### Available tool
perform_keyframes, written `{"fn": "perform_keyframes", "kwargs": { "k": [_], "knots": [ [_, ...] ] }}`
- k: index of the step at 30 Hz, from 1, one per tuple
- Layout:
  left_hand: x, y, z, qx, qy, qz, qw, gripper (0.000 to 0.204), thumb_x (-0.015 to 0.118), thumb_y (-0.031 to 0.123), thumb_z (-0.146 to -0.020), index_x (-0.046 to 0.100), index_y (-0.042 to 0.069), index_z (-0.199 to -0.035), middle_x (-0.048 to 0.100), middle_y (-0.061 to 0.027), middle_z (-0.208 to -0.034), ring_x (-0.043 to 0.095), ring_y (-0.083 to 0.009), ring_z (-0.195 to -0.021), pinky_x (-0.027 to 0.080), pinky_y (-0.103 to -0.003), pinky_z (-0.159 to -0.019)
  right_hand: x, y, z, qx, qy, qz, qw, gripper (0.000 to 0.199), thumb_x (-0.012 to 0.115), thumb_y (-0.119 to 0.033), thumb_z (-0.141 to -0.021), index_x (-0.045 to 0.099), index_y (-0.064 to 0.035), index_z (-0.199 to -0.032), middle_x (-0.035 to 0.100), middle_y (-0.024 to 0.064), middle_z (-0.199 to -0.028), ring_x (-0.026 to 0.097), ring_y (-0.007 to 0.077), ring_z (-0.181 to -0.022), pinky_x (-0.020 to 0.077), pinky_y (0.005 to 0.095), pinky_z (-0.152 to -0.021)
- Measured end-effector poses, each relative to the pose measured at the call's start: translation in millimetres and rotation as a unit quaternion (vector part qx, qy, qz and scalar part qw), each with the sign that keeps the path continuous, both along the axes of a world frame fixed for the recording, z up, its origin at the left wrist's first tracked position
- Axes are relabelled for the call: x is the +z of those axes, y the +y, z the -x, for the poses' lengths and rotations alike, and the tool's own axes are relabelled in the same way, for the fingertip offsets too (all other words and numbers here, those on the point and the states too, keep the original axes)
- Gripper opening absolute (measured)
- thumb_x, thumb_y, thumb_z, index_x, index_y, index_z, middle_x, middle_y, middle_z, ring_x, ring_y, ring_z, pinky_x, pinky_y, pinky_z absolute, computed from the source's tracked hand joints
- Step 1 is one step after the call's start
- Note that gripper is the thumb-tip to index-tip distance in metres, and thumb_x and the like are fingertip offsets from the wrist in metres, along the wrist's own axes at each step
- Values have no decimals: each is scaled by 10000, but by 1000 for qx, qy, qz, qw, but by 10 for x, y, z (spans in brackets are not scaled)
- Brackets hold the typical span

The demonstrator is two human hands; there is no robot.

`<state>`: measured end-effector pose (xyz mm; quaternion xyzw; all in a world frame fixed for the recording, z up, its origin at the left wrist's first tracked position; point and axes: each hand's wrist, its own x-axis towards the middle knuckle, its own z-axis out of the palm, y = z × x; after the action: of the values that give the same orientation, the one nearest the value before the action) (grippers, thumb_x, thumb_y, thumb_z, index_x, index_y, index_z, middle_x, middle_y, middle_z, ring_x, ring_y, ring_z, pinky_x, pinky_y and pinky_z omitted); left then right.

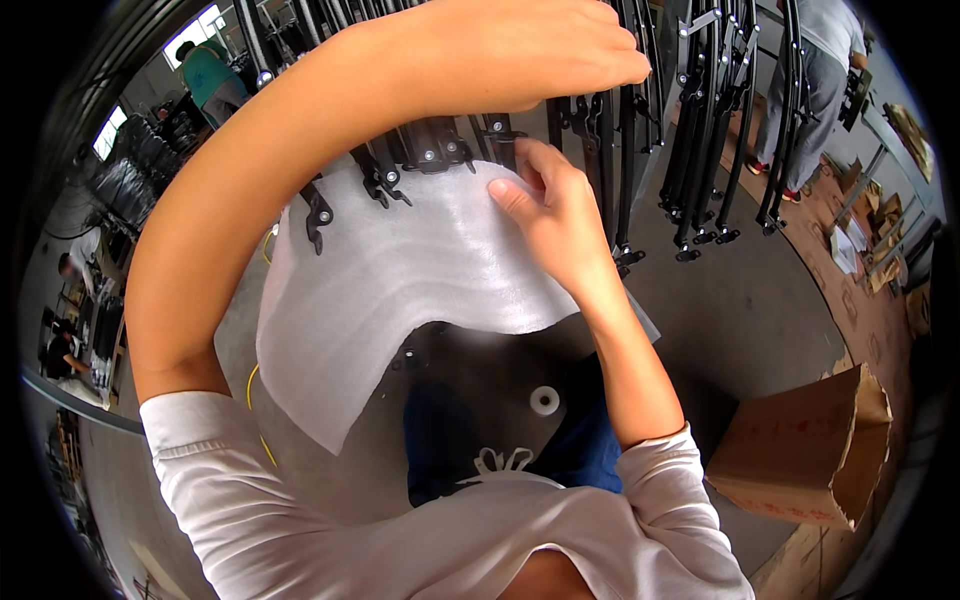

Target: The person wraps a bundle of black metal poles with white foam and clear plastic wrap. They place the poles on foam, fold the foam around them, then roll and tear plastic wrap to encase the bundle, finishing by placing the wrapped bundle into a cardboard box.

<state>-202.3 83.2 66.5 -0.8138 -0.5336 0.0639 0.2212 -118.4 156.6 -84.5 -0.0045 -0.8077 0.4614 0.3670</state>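
Observation:
A white foam sheet (400, 280) is draped over a black metal frame (440, 150) in front of me. My right hand (555, 215) pinches the sheet's upper right edge against the frame. My left hand (540, 45) reaches across at the top of the view, its fingers curled over the top of the hanging black frames; what it grips is hidden under the palm. Below the sheet shows a black plate with a white round fitting (544, 400).
Rows of black metal frames (710, 120) hang at the back and right. A torn cardboard box (810, 450) stands at lower right on the grey floor. A person in grey (815, 70) stands at top right; other people work at far left.

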Motion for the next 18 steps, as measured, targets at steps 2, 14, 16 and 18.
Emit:
{"fn": "perform_keyframes", "kwargs": {
  "k": [2,14,16,18],
  "knots": [
    [-82,-28,50,-64,29,-70,995,288,488,102,-841,509,13,-1114,511,-144,-1137,453,-262,-1127,145,-470,-1084,41,-34,-8,28,-16,27,999,312,616,-86,-763,547,71,-1023,546,185,-848,553,307,-769,425,348,-693],
    [256,-659,-340,119,145,3,982,118,529,169,-800,570,59,-790,532,-30,-747,512,-171,-828,345,-340,-896,211,-86,-223,75,36,-66,994,123,568,-58,-799,574,47,-864,431,42,-647,400,100,-580,336,243,-532],
    [267,-702,-371,129,120,11,984,130,521,180,-806,566,63,-768,524,-27,-738,508,-166,-810,341,-331,-897,273,-108,-264,111,5,-30,993,113,578,-75,-803,559,31,-838,444,23,-619,390,80,-557,325,230,-510],
    [272,-733,-398,141,83,17,986,145,518,188,-808,561,64,-746,520,-26,-738,503,-163,-799,340,-325,-896,315,-133,-286,138,-41,-21,989,157,612,-121,-782,557,23,-813,473,74,-577,449,156,-513,365,301,-503]
  ]
}}
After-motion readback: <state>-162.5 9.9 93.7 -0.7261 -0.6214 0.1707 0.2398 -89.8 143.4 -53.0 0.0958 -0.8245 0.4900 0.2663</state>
